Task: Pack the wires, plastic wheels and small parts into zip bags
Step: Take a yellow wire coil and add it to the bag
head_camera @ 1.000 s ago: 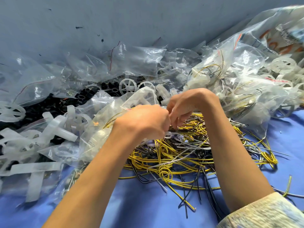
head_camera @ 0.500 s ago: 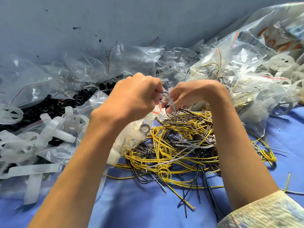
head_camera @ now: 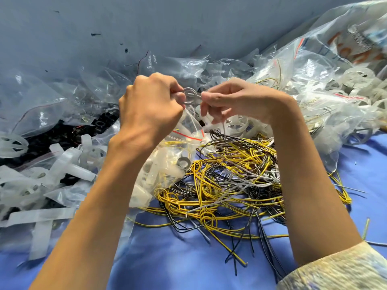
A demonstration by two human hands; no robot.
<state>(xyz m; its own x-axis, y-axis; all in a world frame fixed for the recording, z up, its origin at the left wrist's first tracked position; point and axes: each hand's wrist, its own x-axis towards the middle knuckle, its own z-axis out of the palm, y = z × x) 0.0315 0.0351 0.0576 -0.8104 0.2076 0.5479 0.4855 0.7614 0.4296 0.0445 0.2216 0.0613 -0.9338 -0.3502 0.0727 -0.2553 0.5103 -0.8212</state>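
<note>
The reference is the wire pile [head_camera: 230, 181], a tangle of yellow, black and white strands on the blue cloth surface [head_camera: 167, 258]. Both hands are raised above its far edge. The left hand [head_camera: 150, 114] has its fingers curled and pinches one side of a small grey wire coil [head_camera: 190, 96]. Its fingertips are mostly hidden behind the knuckles. The right hand [head_camera: 236, 99] pinches the opposite side of the coil between thumb and forefinger. A loose tail of wire drops from the right hand toward the pile.

A clear zip bag [head_camera: 180, 147] with a red seal strip lies just left of the pile, partly under the left forearm. Its contents are hard to make out. Plastic wheels [head_camera: 358, 78] sit among bags beyond the pile to the right, and black small parts [head_camera: 52, 139] lie well to its left. The right sleeve [head_camera: 335, 268] is cut off at the frame edge.
</note>
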